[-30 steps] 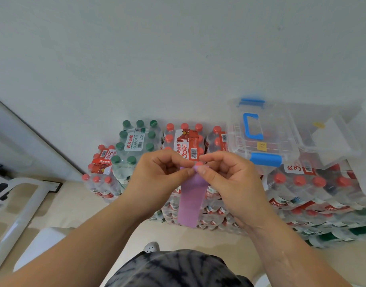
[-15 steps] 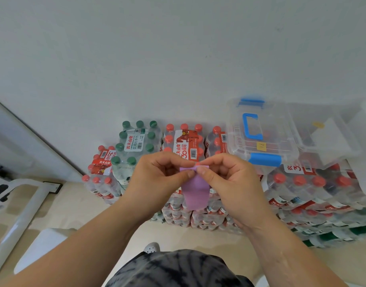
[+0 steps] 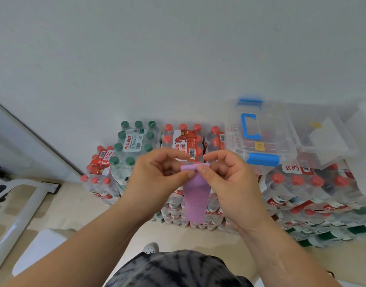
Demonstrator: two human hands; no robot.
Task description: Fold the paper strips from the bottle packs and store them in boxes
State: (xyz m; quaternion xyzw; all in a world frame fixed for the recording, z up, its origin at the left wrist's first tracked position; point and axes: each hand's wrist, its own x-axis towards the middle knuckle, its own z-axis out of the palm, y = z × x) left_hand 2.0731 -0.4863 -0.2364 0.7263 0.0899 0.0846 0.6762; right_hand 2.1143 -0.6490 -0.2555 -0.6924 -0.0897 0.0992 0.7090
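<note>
Fingertips (image 3: 185, 175) of both hands pinch the top edge of the purple paper strip (image 3: 195, 200), thumbs in front and curled forefingers behind, so both grips are closed on the paper.

Working down by size, the stacked bottle packs (image 3: 302, 193) spread behind the hands from nine o'clock round to three o'clock. They are mostly red-capped, with one green-capped pack (image 3: 134, 141) at eleven o'clock. On top of the stack at one o'clock sits a clear box (image 3: 281, 141) with a blue handle, and a second box (image 3: 343, 146) lies just beside it at two o'clock.

As I read it, this strip is off the packs and in hand. Its top edge looks turned over once, and the rest hangs loose toward six o'clock. I judge the folding barely begun, with the storing not yet done. I cannot tell through the plastic whether either box already holds strips.

The left hand (image 3: 157, 179) is at nine o'clock of the strip and the right hand (image 3: 229, 183) at three o'clock. Their palms are turned toward each other. The forearms rise from the lower corners and converge in mid-air, and the hands touch nothing but the paper.
</note>
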